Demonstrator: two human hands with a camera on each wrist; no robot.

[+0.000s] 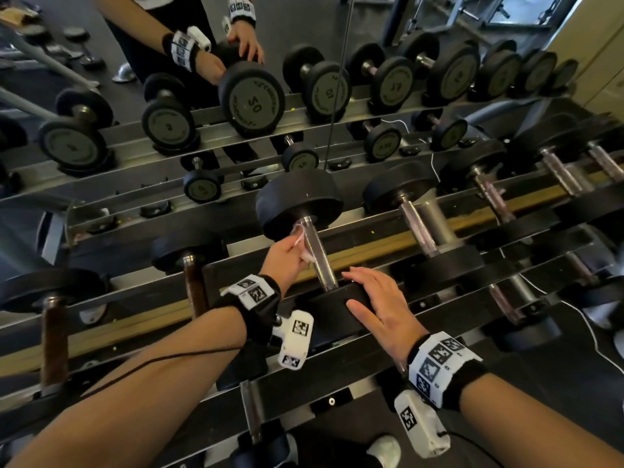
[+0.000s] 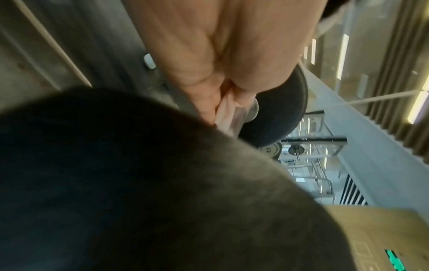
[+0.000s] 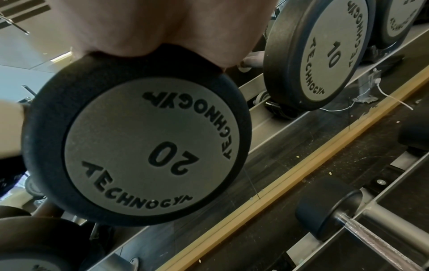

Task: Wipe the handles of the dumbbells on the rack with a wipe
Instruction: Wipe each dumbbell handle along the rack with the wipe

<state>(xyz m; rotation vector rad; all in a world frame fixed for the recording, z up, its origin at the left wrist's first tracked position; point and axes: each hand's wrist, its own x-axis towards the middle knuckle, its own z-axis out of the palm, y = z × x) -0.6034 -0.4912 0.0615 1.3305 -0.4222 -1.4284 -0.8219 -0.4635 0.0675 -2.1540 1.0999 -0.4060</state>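
Observation:
A black dumbbell marked 20 lies on the top tier of the rack (image 1: 371, 244), its far head (image 1: 300, 197) towards the mirror and its near head (image 1: 332, 309) towards me. My left hand (image 1: 287, 256) grips a pale wipe (image 1: 305, 255) against the left side of its chrome handle (image 1: 319, 255), close to the far head. My right hand (image 1: 374, 298) lies flat on top of the near head, fingers straight. In the left wrist view the wipe (image 2: 228, 111) shows between the fingers of the left hand (image 2: 209, 64). The right wrist view shows the right hand (image 3: 162, 23) on the head's end plate (image 3: 144, 150).
More dumbbells flank it on the rack: two with brown handles (image 1: 196, 288) on the left, several with chrome handles (image 1: 418, 228) on the right, one marked 10 (image 3: 325, 55). A mirror (image 1: 253, 96) backs the rack. A white cable (image 1: 435, 170) trails on the right. Lower tiers hold smaller dumbbells (image 1: 251, 407).

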